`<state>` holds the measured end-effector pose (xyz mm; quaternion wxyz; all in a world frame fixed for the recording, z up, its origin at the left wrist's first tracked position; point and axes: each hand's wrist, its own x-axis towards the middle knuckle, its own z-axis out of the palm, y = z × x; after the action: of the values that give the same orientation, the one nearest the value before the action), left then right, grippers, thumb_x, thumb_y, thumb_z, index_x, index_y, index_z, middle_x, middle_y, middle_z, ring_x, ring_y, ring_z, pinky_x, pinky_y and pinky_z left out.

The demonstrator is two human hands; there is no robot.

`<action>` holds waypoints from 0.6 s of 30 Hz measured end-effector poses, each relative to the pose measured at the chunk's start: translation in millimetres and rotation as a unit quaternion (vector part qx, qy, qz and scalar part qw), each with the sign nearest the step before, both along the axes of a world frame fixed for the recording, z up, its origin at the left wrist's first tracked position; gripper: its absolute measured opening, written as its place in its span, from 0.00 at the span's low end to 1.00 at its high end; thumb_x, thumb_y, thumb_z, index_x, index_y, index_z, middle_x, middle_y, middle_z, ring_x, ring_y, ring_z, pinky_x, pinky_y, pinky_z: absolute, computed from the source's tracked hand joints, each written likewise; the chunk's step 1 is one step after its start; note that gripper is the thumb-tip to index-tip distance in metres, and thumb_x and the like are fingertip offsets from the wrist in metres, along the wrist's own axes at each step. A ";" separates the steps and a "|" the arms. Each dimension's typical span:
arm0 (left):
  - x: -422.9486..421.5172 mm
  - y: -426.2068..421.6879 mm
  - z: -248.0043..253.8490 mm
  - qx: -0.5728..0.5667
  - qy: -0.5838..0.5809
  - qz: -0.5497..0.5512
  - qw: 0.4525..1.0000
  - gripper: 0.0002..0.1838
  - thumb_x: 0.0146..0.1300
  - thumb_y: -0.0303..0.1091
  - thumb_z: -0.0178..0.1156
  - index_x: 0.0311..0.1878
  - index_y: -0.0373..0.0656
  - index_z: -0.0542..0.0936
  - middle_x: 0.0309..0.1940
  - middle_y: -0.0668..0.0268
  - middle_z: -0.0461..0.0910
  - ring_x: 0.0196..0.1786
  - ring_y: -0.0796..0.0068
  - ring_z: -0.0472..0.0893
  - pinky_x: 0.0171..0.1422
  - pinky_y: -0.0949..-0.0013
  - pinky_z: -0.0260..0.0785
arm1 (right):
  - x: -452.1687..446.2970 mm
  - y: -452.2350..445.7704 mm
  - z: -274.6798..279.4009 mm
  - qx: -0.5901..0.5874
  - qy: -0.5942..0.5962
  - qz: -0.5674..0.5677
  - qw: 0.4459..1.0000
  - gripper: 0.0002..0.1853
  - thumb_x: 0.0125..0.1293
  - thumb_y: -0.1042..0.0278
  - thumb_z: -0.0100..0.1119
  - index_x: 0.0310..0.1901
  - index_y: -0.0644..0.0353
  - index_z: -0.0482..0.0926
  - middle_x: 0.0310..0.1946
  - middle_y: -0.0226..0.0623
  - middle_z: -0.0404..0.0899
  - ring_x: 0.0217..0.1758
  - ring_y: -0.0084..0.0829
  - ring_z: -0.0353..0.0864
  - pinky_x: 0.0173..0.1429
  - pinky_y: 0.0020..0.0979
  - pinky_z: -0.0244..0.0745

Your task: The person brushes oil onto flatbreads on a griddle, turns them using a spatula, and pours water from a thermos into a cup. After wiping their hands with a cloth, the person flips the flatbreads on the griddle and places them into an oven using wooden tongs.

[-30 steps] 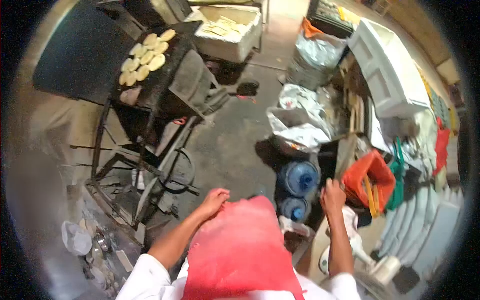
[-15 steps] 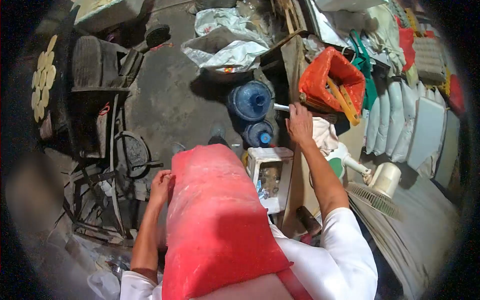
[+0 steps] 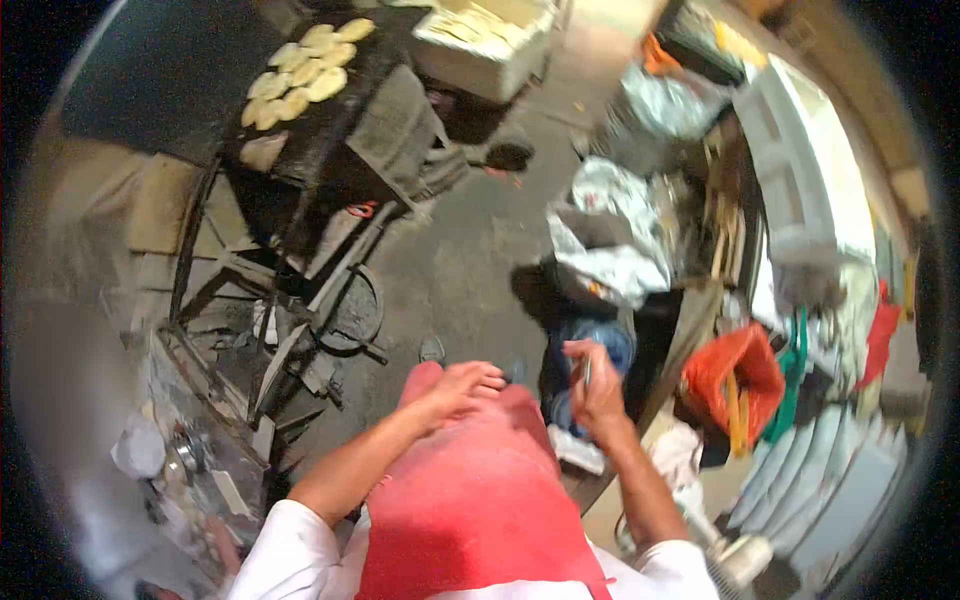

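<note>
My left hand (image 3: 460, 392) lies over the front of the red apron (image 3: 470, 500), fingers stretched out and holding nothing visible. Ahead of the apron, my right hand (image 3: 598, 395) is raised with its fingers closed around a slim pale object (image 3: 588, 372). Its kind is hard to make out, since fingers and blur cover most of it. Behind that hand stands a blue water jug (image 3: 615, 345), partly hidden by it. Several flat pale dough rounds (image 3: 300, 75) lie on a dark griddle (image 3: 375, 50) at the upper left.
A white foam box (image 3: 480, 60) holding more flat rounds stands at the back. Silvery sacks (image 3: 615, 230) rest on the floor. On the right are an orange-lined bin (image 3: 730, 380), a fan (image 3: 745, 560) and white bags (image 3: 790, 470). A metal frame (image 3: 275, 370) stands left, near a blurred person (image 3: 70, 390).
The view has swung left, bringing the griddle and foam box further in. My left hand moved from the apron's side to its front. My right hand drew back from the bench with the slim object.
</note>
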<state>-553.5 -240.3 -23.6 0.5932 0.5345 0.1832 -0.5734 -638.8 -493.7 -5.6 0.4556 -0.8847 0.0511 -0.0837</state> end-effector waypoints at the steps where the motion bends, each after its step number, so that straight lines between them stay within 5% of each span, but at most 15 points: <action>1: 5.8 -14.7 13.7 -0.044 0.049 0.037 0.997 0.20 0.74 0.50 0.53 0.54 0.43 0.75 0.43 0.63 0.82 0.45 0.73 0.81 0.46 0.64 0.77 | 20.7 23.1 9.1 0.072 -0.085 0.028 0.993 0.05 0.70 0.80 0.48 0.45 0.64 0.68 0.49 0.51 0.78 0.54 0.46 0.81 0.59 0.41 0.76; 3: 22.1 -26.7 27.3 -0.135 0.049 0.144 0.979 0.19 0.74 0.51 0.52 0.53 0.44 0.76 0.43 0.65 0.82 0.46 0.74 0.81 0.47 0.64 0.77 | 43.4 62.3 40.7 0.364 -0.017 0.041 0.930 0.08 0.69 0.85 0.47 0.46 0.64 0.68 0.53 0.50 0.78 0.60 0.46 0.79 0.65 0.43 0.73; 6: 61.1 -12.5 51.7 -0.244 -0.006 0.261 0.934 0.17 0.76 0.49 0.50 0.51 0.46 0.76 0.41 0.67 0.82 0.45 0.74 0.80 0.47 0.65 0.76 | 91.8 89.0 71.9 0.163 -0.210 0.135 0.954 0.13 0.67 0.89 0.47 0.50 0.65 0.72 0.60 0.54 0.74 0.63 0.49 0.77 0.65 0.43 0.74; 11: 133.1 46.5 66.3 -0.236 -0.135 0.372 0.887 0.07 0.76 0.38 0.51 0.46 0.49 0.76 0.39 0.68 0.82 0.37 0.74 0.81 0.42 0.69 0.74 | 142.0 88.4 65.8 0.028 -0.165 0.216 0.962 0.21 0.67 0.85 0.51 0.62 0.64 0.71 0.54 0.51 0.79 0.59 0.45 0.80 0.59 0.38 0.77; 13: 167.5 67.7 64.5 -0.214 -0.161 0.391 0.881 0.05 0.74 0.36 0.53 0.44 0.49 0.76 0.38 0.68 0.82 0.37 0.75 0.82 0.40 0.70 0.76 | 170.9 91.5 51.2 0.237 0.191 0.144 0.942 0.20 0.72 0.72 0.54 0.63 0.64 0.71 0.54 0.47 0.79 0.53 0.38 0.82 0.55 0.37 0.79; 15: 205.1 87.0 54.2 -0.196 -0.223 0.374 0.878 0.04 0.73 0.36 0.55 0.44 0.49 0.76 0.39 0.69 0.82 0.36 0.76 0.82 0.38 0.70 0.77 | 204.5 102.1 51.8 0.464 0.258 0.050 0.846 0.22 0.77 0.57 0.48 0.64 0.64 0.71 0.49 0.42 0.81 0.46 0.28 0.81 0.49 0.29 0.79; 18: 269.6 96.4 36.9 -0.165 -0.245 0.338 0.894 0.06 0.72 0.37 0.57 0.46 0.48 0.77 0.37 0.70 0.81 0.36 0.78 0.82 0.37 0.71 0.77 | 272.7 129.7 55.9 0.518 0.316 0.076 0.791 0.21 0.77 0.60 0.49 0.64 0.64 0.71 0.44 0.39 0.82 0.40 0.23 0.80 0.44 0.25 0.77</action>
<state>-283.8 -143.8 13.3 0.8569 0.4583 0.1047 -0.2114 -366.1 -364.1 50.3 0.8088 -0.4947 0.1607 0.2742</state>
